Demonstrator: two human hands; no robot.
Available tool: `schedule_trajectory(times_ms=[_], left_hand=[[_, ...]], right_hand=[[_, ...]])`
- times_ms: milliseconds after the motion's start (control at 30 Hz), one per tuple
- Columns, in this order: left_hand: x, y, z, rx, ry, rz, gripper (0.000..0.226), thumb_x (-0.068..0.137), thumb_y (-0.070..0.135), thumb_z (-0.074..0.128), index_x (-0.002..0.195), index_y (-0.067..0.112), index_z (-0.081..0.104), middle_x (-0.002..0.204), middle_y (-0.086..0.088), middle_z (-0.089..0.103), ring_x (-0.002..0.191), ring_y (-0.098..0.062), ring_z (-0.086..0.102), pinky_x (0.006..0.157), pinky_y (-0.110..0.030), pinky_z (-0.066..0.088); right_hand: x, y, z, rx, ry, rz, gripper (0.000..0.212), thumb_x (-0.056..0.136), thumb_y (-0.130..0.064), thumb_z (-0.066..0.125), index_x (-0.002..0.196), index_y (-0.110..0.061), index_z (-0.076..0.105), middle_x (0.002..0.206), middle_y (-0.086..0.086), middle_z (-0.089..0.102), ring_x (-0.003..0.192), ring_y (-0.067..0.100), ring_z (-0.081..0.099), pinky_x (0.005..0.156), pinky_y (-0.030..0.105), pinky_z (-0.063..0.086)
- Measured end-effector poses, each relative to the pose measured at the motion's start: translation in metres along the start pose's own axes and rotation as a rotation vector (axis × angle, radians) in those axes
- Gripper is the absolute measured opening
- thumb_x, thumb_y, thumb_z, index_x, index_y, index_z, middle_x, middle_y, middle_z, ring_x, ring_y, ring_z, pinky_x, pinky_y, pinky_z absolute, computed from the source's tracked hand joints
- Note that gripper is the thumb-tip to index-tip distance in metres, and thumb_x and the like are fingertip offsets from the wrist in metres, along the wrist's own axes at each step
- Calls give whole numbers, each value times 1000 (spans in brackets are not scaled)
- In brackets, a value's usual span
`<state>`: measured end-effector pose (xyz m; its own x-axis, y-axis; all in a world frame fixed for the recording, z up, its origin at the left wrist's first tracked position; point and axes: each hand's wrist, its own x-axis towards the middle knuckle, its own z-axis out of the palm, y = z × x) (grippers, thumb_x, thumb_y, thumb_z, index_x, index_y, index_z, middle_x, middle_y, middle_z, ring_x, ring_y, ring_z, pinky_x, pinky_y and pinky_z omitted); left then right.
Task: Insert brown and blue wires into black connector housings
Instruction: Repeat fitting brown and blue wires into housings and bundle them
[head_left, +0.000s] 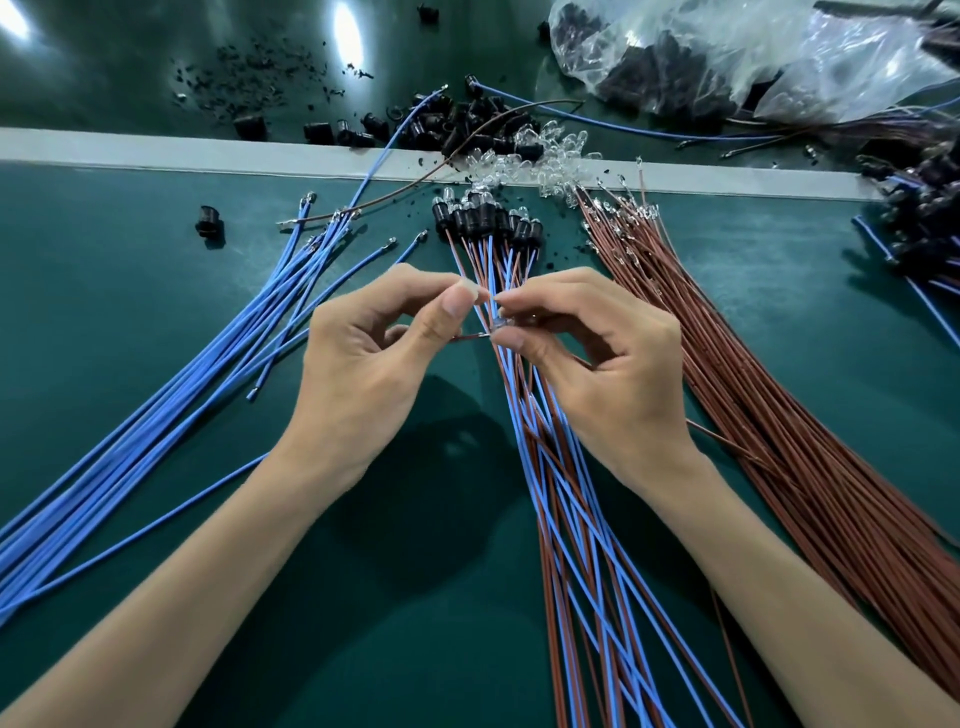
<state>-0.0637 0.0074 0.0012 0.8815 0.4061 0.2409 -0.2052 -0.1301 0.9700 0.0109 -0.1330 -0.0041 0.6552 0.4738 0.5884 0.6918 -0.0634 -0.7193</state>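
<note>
Wires; housings inside clear bag

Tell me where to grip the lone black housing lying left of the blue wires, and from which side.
Pinch the lone black housing across its barrel, fingers coming down from above. It seems to lie on its side on the green mat, apart from the blue wires, so the barrel's flanks look free; its ends seem a poorer hold.
</note>
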Motion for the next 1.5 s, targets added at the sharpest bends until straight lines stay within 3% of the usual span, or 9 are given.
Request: schedule_trajectory(times_ms=[167,300,400,667,900,1167,1300,1400,1500], left_hand=[[1,3,-2,-101,-96,-124,8,76,24,67,77,18,72,69,12,65,66,-1,58,64,-12,44],[4,3,-6,-150,-171,-270,3,68,24,78,66,24,76,63,6,61,62,-5,51,58,-13,40],[4,3,-7,-152,-197,-338,9,71,23,72,62,23,74,59,5,58,61,-6,49,57,-13,39],[6,9,-12,-106,-290,-425,17,68,26,70,52,21,68,57,2,54,58,-10,43,52,-18,32],[9,14,-23,-137,-484,-471,16,62,22,77,51,20,67,60,3,51,58,-9,45,53,-13,36],[10,11,-27,-152,-505,-499,17,66,13,68,50,17,66,59,-1,46,58,-9,45,56,-11,40],[13,11,-32,-170,-583,-513,13,59,9,76,52,16,67,62,-1,48,63,-9,50,61,-12,45],[13,10,-33,-187,-597,-488,16,50,14,84,55,14,68,63,-3,48,64,-10,50,63,-14,45],[12,8,-32,-256,-591,-458,29,49,33,89,58,13,70,63,0,49,63,-10,50,62,-14,44]], right_hand=[[-1,-2,-1,-43,37,-123,17,74,0,77,90,3,71,87,5,68,80,11,66,77,19,52],[-2,0,-3,-76,66,-166,16,74,1,77,89,1,72,86,9,70,78,19,68,75,27,54],[-2,1,-4,-67,64,-183,15,74,1,77,88,2,72,85,9,71,77,21,68,73,30,55],[-2,3,-3,-73,28,-253,15,73,2,77,87,5,72,85,11,72,74,25,68,69,32,55],[-2,0,-6,-130,-55,-396,10,77,6,74,86,7,71,84,13,71,70,30,65,68,31,54],[-3,1,-4,-25,-158,-278,12,76,4,75,88,4,72,85,11,71,73,24,65,70,27,54],[-5,0,-1,-13,-166,-318,14,75,8,75,88,6,72,87,12,72,74,26,65,70,29,54],[-5,-2,0,3,-188,-292,15,74,9,75,89,6,72,89,12,72,75,25,66,71,28,54],[-2,-5,-4,39,-191,-232,15,74,2,75,89,4,72,88,11,72,75,20,67,73,25,53]])
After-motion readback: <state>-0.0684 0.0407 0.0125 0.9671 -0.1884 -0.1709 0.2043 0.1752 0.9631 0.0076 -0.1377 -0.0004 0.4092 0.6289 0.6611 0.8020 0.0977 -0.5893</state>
